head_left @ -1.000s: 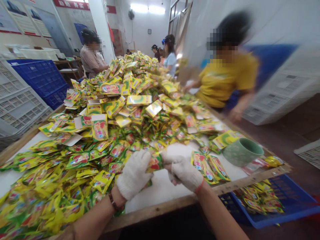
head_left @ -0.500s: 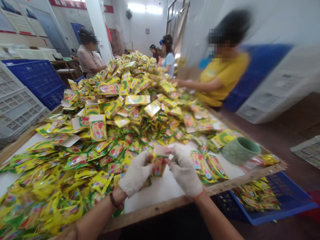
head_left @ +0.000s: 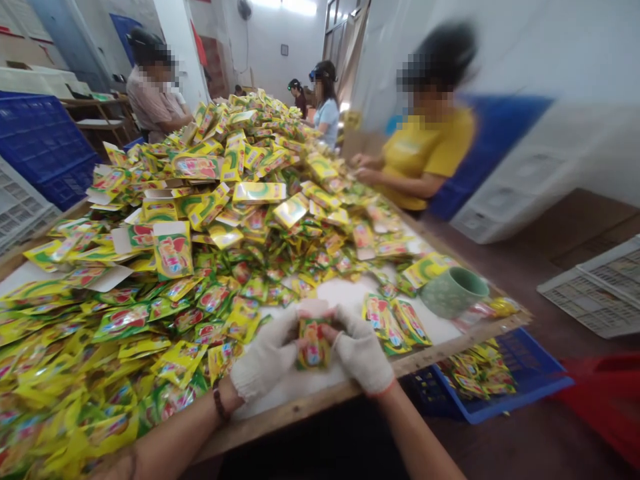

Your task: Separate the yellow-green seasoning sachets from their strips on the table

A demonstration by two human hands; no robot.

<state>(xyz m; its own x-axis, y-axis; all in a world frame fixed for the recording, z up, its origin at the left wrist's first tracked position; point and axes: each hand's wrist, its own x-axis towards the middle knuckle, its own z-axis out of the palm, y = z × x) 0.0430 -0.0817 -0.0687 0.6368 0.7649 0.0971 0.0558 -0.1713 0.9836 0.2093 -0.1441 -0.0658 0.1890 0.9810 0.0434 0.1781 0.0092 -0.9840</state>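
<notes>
Between my hands, just above the white tabletop near its front edge, is a small yellow, green and red carton (head_left: 314, 343), upright with a pale flap at its top. My left hand (head_left: 267, 357), in a white glove with bare fingertips, grips its left side. My right hand (head_left: 361, 348), gloved alike, closes on its right side with the thumb across the front. To the left lies a spread of glossy yellow-green packets (head_left: 175, 363). Two filled-looking cartons (head_left: 395, 323) rest side by side just right of my right hand.
A tall heap of cartons (head_left: 260, 193) covers the table's middle. A green cup (head_left: 455, 292) stands at the right corner. Below it, a blue crate (head_left: 530, 377) holds more cartons. A person in a yellow top (head_left: 425, 147) works at the right side; others stand farther back.
The view has swung right, so the scene sits farther left. My right thumb now lies across the carton's front, and both hands are closer around it.
</notes>
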